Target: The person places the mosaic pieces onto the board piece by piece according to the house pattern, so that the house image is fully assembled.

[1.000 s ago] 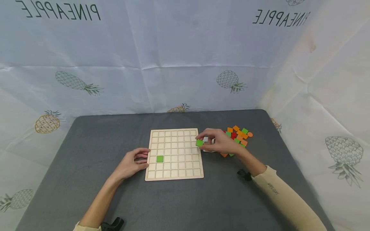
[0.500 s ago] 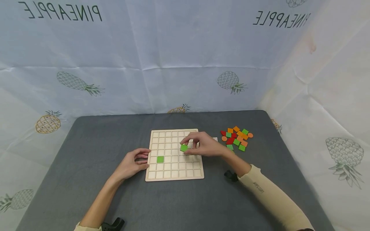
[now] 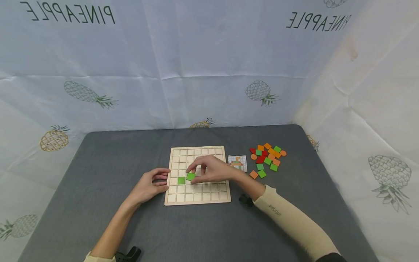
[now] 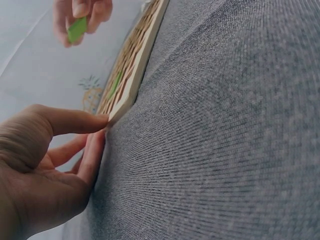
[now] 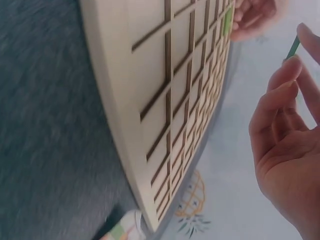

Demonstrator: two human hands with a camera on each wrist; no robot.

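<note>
A wooden grid board (image 3: 206,197) lies on the dark table. At its left edge rests my left hand (image 3: 148,185), thumb and fingertips touching the rim. My right hand (image 3: 212,169) is over the middle of the board and pinches a green square tile (image 3: 191,176) between thumb and fingers. In the right wrist view this tile (image 5: 293,48) shows edge-on; the left wrist view shows the tile (image 4: 77,29) held above the grid. Another green square tile (image 3: 181,180) sits in a cell just left of the held one.
Right of the board lies a small printed card (image 3: 238,162) with a coloured pattern. Beyond it are loose red, orange and green tiles (image 3: 267,160), some square, some round. A pineapple-print cloth (image 3: 203,91) hangs behind the table (image 3: 209,233).
My right hand has carried the green tile leftward from the board's right edge to beside the placed tile, uncovering the card and loose tiles. The left hand has stayed put.
</note>
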